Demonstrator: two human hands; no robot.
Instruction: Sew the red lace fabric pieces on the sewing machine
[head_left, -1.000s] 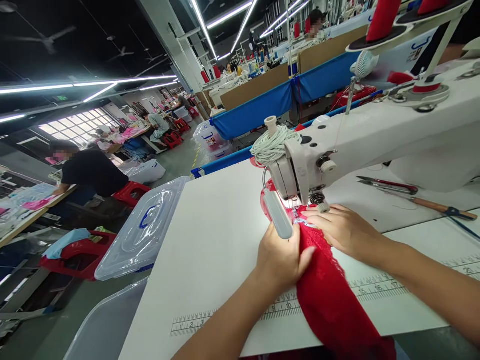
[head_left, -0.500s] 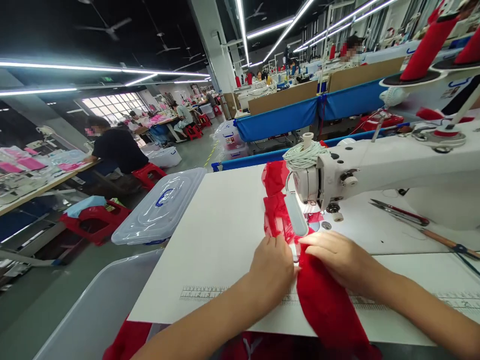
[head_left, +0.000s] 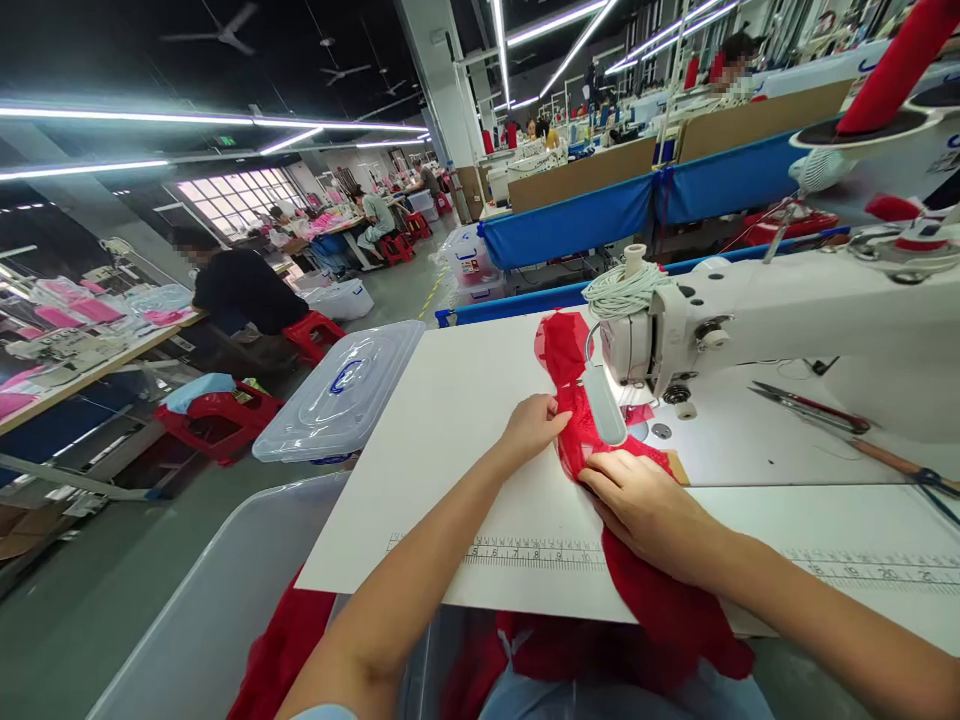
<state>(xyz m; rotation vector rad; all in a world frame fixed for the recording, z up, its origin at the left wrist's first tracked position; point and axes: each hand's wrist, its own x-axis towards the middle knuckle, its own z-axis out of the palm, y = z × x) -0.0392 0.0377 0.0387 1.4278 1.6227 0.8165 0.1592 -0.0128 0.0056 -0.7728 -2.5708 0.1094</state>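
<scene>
A strip of red fabric (head_left: 576, 348), sheer in places, runs across the white sewing table past the needle area of a white sewing machine (head_left: 720, 320). My left hand (head_left: 534, 432) pinches the strip's left edge, beside the pale guard plate (head_left: 604, 405). Nearer to me, my right hand (head_left: 649, 510) is curled over the fabric with its fingertips gripping it just below the guard. From under that hand the red cloth hangs over the table's front edge toward my lap. The needle and presser foot are mostly hidden behind the guard.
Thread snips (head_left: 814, 408) and a wooden-handled tool (head_left: 896, 460) lie right of the machine head. A printed ruler (head_left: 525, 552) crosses the table's front. At left stand an open plastic bin (head_left: 217, 590) and a lidded box (head_left: 345, 390). A red thread cone (head_left: 896, 70) rises upper right.
My left hand has moved away from me along the fabric's left edge. My right hand has shifted slightly nearer and now covers the fabric below the guard. The camera view has shifted a little.
</scene>
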